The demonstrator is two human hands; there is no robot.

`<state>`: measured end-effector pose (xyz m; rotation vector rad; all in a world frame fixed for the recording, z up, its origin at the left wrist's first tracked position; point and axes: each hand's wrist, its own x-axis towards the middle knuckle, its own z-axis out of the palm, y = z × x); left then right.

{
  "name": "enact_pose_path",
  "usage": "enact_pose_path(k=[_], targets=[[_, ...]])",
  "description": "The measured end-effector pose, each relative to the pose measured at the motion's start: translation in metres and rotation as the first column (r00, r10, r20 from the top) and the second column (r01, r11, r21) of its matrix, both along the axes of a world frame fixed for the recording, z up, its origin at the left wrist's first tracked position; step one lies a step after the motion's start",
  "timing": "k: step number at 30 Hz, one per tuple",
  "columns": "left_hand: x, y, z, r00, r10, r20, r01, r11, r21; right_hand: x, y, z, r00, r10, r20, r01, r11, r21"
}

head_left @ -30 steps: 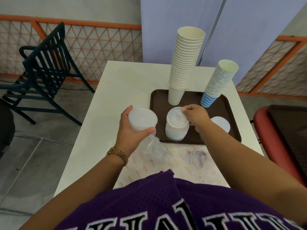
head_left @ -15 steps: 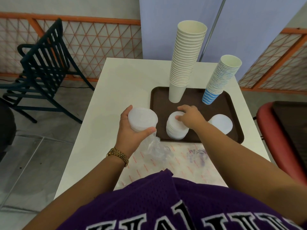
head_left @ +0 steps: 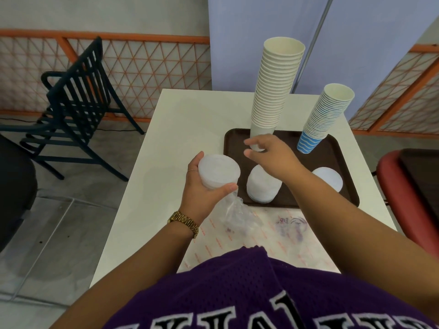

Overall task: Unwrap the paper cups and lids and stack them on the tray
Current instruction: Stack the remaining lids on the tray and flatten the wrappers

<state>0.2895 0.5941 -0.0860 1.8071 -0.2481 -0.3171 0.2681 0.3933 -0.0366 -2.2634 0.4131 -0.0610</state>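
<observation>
My left hand (head_left: 204, 193) grips a stack of translucent lids (head_left: 218, 170) still partly in its clear plastic wrap (head_left: 237, 214), just left of the brown tray (head_left: 332, 150). My right hand (head_left: 270, 154) hovers over the tray with loose fingers and holds nothing, right in front of the base of the tall white cup stack (head_left: 275, 89). Below it a stack of unwrapped lids (head_left: 261, 188) stands on the tray. A blue-striped cup stack (head_left: 325, 117) leans at the tray's back right. A single white lid stack (head_left: 329, 178) lies at the front right.
Printed wrapping paper (head_left: 280, 233) lies on the white table (head_left: 185, 129) near the front edge. A dark slatted chair (head_left: 73, 103) stands to the left, a red chair (head_left: 403, 191) to the right. An orange lattice fence runs behind.
My right hand let go of the lids on the tray stack and lifted away towards the white cup stack. My left hand keeps holding the wrapped lids.
</observation>
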Motion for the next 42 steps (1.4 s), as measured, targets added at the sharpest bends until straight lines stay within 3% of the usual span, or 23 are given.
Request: enact_pose_path(k=[5, 9, 15, 23, 31, 37, 42], targets=[[0.0, -0.003, 0.009, 0.998, -0.036, -0.047, 0.032, 0.995, -0.09, 0.009, 0.034, 0.033, 0.948, 0.312, -0.057, -0.315, 0.948, -0.05], [0.002, -0.005, 0.013, 0.997, -0.057, -0.047, 0.052, 0.993, -0.105, 0.008, 0.046, 0.038, 0.899, 0.39, -0.196, -0.411, 0.909, -0.075], [-0.001, -0.001, 0.011, 0.998, -0.05, -0.046, 0.045, 0.992, -0.118, 0.007, 0.049, 0.041, 0.878, 0.407, -0.252, -0.438, 0.895, -0.084], [0.0, -0.005, 0.008, 0.994, -0.054, -0.093, 0.036, 0.982, -0.184, 0.003, 0.05, 0.034, 0.895, 0.393, -0.211, -0.426, 0.893, -0.146], [-0.002, -0.001, 0.008, 0.999, -0.037, -0.012, 0.035, 0.989, -0.142, -0.004, 0.048, 0.036, 0.907, 0.399, -0.138, -0.415, 0.901, -0.125], [-0.003, -0.002, 0.0, 1.0, -0.024, -0.008, 0.024, 1.0, -0.02, -0.009, 0.049, 0.036, 0.919, 0.39, -0.065, -0.391, 0.872, -0.295], [-0.004, -0.003, -0.004, 0.999, -0.042, 0.007, 0.042, 0.999, 0.03, -0.008, 0.04, 0.03, 0.947, 0.321, -0.017, -0.314, 0.911, -0.268]])
